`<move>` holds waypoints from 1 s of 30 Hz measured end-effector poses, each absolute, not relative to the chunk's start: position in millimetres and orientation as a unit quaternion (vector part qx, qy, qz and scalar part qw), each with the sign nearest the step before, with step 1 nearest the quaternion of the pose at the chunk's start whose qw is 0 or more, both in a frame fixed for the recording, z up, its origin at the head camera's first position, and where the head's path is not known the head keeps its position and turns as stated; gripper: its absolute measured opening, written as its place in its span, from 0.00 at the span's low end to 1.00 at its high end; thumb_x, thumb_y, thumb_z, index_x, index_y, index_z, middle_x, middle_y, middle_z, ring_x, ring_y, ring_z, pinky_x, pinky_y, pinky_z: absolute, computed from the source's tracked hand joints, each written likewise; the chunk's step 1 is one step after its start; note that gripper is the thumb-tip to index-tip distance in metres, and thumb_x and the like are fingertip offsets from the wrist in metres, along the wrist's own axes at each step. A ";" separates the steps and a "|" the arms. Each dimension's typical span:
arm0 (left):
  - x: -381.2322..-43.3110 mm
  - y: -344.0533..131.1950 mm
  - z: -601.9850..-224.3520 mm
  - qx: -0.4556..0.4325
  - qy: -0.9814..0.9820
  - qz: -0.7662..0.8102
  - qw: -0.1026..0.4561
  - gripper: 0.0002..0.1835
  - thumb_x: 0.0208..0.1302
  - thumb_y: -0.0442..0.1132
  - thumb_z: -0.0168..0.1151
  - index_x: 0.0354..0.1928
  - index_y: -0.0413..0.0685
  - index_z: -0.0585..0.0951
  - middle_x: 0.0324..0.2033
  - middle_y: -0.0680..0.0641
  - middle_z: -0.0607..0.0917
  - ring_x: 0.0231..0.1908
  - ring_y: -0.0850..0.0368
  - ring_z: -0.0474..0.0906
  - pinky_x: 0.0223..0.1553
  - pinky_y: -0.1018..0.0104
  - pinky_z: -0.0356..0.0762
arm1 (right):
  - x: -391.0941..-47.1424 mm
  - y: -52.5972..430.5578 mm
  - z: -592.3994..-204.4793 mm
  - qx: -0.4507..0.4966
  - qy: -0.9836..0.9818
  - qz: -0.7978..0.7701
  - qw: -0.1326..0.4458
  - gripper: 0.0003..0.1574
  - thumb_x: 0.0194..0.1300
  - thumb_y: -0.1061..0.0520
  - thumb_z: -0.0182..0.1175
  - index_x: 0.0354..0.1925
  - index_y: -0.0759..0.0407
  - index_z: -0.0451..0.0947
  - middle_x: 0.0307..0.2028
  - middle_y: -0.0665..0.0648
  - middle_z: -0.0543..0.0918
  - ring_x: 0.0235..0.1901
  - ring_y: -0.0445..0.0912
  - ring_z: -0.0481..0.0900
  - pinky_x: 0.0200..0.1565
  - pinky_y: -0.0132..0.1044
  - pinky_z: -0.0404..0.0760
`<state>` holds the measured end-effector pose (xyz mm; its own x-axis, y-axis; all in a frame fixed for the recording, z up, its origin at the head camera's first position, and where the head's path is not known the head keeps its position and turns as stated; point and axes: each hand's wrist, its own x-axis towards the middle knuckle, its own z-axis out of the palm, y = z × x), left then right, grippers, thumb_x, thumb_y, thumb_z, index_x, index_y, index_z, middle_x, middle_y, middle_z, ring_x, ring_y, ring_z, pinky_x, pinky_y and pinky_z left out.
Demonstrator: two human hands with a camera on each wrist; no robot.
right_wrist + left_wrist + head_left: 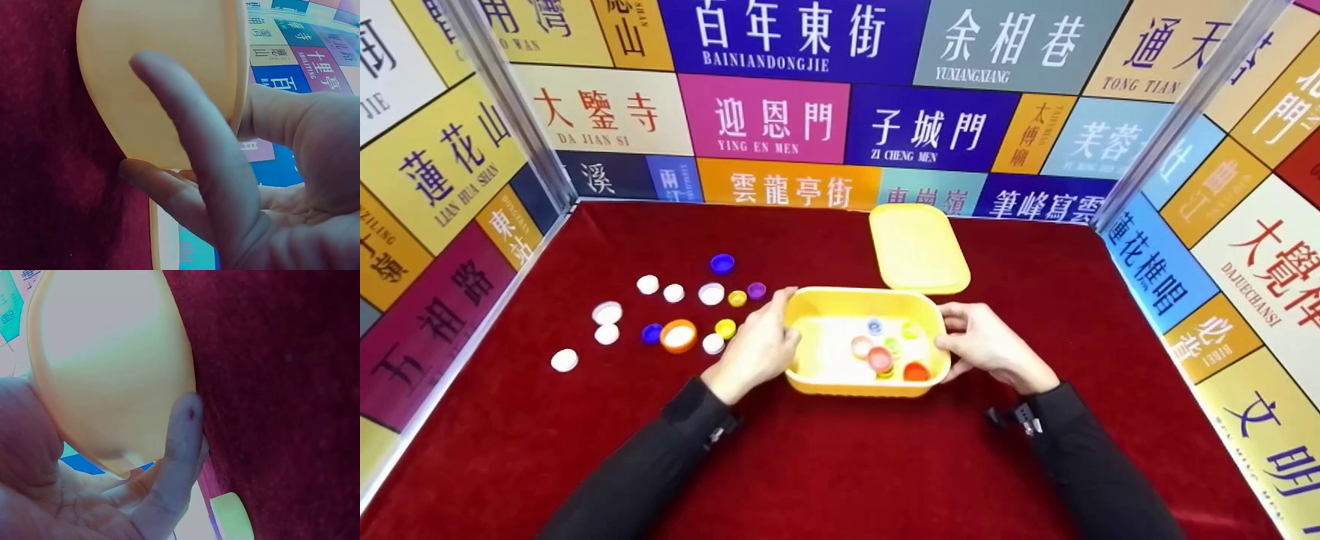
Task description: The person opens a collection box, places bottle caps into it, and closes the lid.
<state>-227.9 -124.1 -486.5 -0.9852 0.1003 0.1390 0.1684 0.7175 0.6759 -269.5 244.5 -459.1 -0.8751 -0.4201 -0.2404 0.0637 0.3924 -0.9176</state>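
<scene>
A yellow plastic box [862, 388] without its lid is held at both ends. My left hand [757, 345] grips the left end, thumb at the rim and fingers along the outer wall, as the left wrist view also shows on the box [112, 382]. At the opposite end my right hand [990, 345] grips the box, its thumb by the rim; in the right wrist view one finger [208, 140] lies across the outer wall [118, 107]. Several bottle caps lie inside toward the right, among them a pink cap [880, 359], a red-orange cap [916, 371] and a blue cap [874, 326].
Left of the box, several loose caps are scattered on the red cloth [855, 465], including an orange-rimmed cap [678, 336], a blue cap [722, 263] and a white cap [564, 360]. Behind the box lies a yellow lid [920, 247]. Printed panels [780, 112] wall the table's back and sides.
</scene>
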 end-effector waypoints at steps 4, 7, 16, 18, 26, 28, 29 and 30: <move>-229.9 -126.7 -484.0 -0.084 -0.924 -0.371 0.029 0.36 0.81 0.33 0.62 0.88 0.41 0.68 0.74 0.33 0.86 0.57 0.39 0.90 0.65 0.43 0.90 | -269.7 245.9 -459.4 -0.112 0.801 -0.545 0.221 0.35 0.78 0.72 0.61 0.80 0.74 0.75 0.67 0.79 0.86 0.44 0.59 0.97 0.36 0.51 0.98; -232.7 -131.1 -480.5 -0.083 -0.922 -0.377 0.008 0.35 0.84 0.38 0.62 0.88 0.42 0.68 0.74 0.34 0.86 0.62 0.39 0.89 0.69 0.43 0.89 | -269.9 246.1 -459.5 -0.110 0.801 -0.546 0.221 0.35 0.78 0.72 0.61 0.80 0.74 0.75 0.67 0.79 0.86 0.44 0.58 0.97 0.36 0.50 0.98; -251.8 -164.7 -473.8 -0.059 -0.925 -0.366 0.084 0.25 0.83 0.37 0.61 0.77 0.37 0.82 0.61 0.34 0.92 0.61 0.37 0.90 0.71 0.40 0.86 | -271.1 244.7 -459.9 -0.111 0.802 -0.542 0.225 0.35 0.78 0.72 0.61 0.80 0.73 0.75 0.68 0.79 0.86 0.44 0.59 0.97 0.36 0.51 0.98; -255.9 -173.7 -475.7 -0.057 -0.929 -0.351 0.101 0.25 0.81 0.35 0.65 0.75 0.37 0.83 0.63 0.31 0.91 0.63 0.32 0.88 0.72 0.37 0.85 | -271.9 244.6 -459.9 -0.111 0.801 -0.543 0.226 0.35 0.78 0.72 0.61 0.80 0.73 0.75 0.68 0.78 0.86 0.45 0.59 0.97 0.36 0.52 0.98; -267.6 -193.1 -482.5 -0.058 -0.955 -0.281 0.082 0.29 0.77 0.33 0.71 0.78 0.42 0.82 0.71 0.32 0.83 0.70 0.28 0.79 0.67 0.33 0.88 | -271.6 243.7 -460.5 -0.107 0.801 -0.544 0.225 0.35 0.78 0.72 0.61 0.80 0.74 0.75 0.68 0.78 0.86 0.45 0.59 0.97 0.35 0.50 0.98; -269.2 -195.9 -483.7 -0.064 -0.958 -0.268 0.074 0.28 0.77 0.32 0.70 0.77 0.41 0.83 0.71 0.32 0.84 0.70 0.27 0.80 0.69 0.32 0.86 | -271.5 243.4 -460.8 -0.106 0.801 -0.544 0.225 0.35 0.78 0.72 0.61 0.80 0.73 0.75 0.68 0.78 0.86 0.45 0.59 0.97 0.35 0.50 0.98; -269.9 -197.2 -484.5 -0.067 -0.960 -0.262 0.072 0.28 0.76 0.31 0.70 0.76 0.39 0.83 0.70 0.31 0.84 0.70 0.26 0.81 0.70 0.32 0.86 | -271.5 243.5 -461.1 -0.104 0.802 -0.544 0.225 0.35 0.78 0.72 0.61 0.79 0.73 0.75 0.68 0.78 0.87 0.44 0.59 0.97 0.35 0.50 0.98; -270.6 -198.5 -485.3 -0.069 -0.961 -0.257 0.070 0.27 0.76 0.30 0.70 0.75 0.38 0.84 0.69 0.31 0.85 0.69 0.26 0.82 0.70 0.33 0.86 | -271.5 243.6 -461.2 -0.105 0.802 -0.543 0.226 0.35 0.78 0.72 0.61 0.80 0.73 0.75 0.68 0.78 0.86 0.45 0.59 0.97 0.35 0.50 0.98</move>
<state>-270.6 -198.5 -485.3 -0.9806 0.0972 0.1705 0.1693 0.8586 0.4840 -271.5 243.6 -461.2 -0.8755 -0.4141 -0.2490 0.0778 0.3878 -0.9184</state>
